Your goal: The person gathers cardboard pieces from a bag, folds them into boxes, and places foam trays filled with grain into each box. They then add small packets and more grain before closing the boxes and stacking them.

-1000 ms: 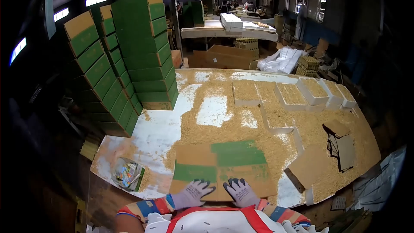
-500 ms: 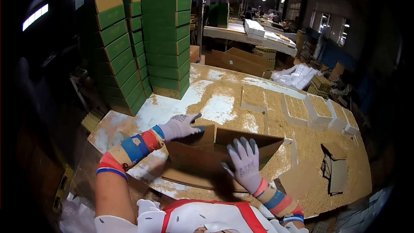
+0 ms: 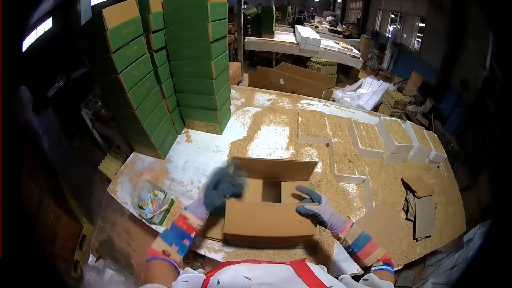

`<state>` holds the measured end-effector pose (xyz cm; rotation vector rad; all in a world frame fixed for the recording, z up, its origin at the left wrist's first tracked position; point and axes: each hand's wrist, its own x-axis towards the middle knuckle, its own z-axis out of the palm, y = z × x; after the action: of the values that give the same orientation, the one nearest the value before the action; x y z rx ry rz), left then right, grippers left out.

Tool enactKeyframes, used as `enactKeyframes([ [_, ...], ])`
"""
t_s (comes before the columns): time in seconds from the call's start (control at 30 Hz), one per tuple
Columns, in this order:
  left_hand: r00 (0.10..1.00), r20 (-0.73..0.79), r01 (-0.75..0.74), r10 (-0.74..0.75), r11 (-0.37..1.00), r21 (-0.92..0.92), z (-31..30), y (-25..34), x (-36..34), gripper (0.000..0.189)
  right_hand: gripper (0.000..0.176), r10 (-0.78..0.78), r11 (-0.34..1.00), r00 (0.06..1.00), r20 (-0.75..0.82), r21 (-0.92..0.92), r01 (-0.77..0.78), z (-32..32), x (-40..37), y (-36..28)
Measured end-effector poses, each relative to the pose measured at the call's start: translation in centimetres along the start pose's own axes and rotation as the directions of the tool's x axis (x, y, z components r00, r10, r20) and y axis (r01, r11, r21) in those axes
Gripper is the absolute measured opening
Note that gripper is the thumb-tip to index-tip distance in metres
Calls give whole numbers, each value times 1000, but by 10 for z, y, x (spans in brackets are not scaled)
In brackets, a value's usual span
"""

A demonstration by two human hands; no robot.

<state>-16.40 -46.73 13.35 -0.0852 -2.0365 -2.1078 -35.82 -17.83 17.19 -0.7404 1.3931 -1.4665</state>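
Note:
A brown cardboard box (image 3: 269, 224) stands near the front edge of the table. Its far flap is raised, its near flap faces me, and the short end flaps lean inward around a dark gap. My right hand (image 3: 322, 213), in a grey-and-white glove, grips the box's right end, fingers over the end flap and thumb at the near corner. At the left end, my left hand (image 3: 221, 189) is smeared by motion, so its fingers cannot be made out. Flat cardboard (image 3: 213, 230) lies partly hidden under the box.
Tall stacks of green boxes (image 3: 194, 58) stand at the table's far left. A clear container of colourful packets (image 3: 152, 202) sits front left. White trays filled with sawdust-like material (image 3: 396, 133) line the right back, and dark cardboard pieces (image 3: 421, 208) lie at right.
The box has gone from a narrow, partly folded shape to an opened-out one with its end flaps turned inward. My right hand has moved to its right end; my left hand has come lower.

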Motion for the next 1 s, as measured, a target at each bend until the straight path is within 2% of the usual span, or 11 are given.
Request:
enactKeyframes([
  [0.07, 849, -495, -54, 182, 964, 261, 16, 7, -11, 108, 56, 51, 926, 993, -105, -369, -87, 32, -11, -25],
  [0.13, 864, -500, 466, -64, 479, 744, 33, -20, -7, 128, 50, -406, -219, 780, 476, -879, 422, 27, 3, -29],
  [0.2, 899, -415, 347, 142, 350, 870, 38, -8, 0, 126, 42, -570, -589, 562, 599, -775, 229, 19, 37, -81],
  [0.33, 811, -389, 196, 437, 424, 884, 37, 9, -16, 117, 42, -63, 229, 961, 268, -934, 276, 17, 45, -70],
  [0.4, 791, -529, 325, 308, 521, 789, 21, -5, -15, 122, 57, -223, -160, 801, 556, -831, 533, 24, 13, -21],
  [0.5, 738, -501, 664, -453, 623, 414, -25, -42, -13, 100, 78, -585, -188, 801, 127, -982, 19, 7, -3, -2],
  [0.6, 610, -338, 736, -716, 355, 576, -3, 30, -4, 93, 93, 121, 880, 986, -111, -448, -158, -11, 12, 50],
  [0.67, 471, -460, 758, -753, 79, 647, -3, 69, 9, 84, 89, 44, 979, 996, -72, -195, -58, -21, 18, 51],
  [0.73, 944, -322, 287, 70, 305, 908, -4, 37, -23, 43, 85, -58, 960, 987, -150, 264, 96, -13, 9, 12],
  [0.87, 987, -161, 153, 26, 192, 969, -17, -106, -67, 25, 95, -261, 775, 962, -84, -613, 157, -37, -8, 57],
  [1.0, 769, -638, 87, 41, 982, 168, -7, -88, -22, 61, 89, -170, 636, 984, 47, -758, 146, -78, -19, 100],
])
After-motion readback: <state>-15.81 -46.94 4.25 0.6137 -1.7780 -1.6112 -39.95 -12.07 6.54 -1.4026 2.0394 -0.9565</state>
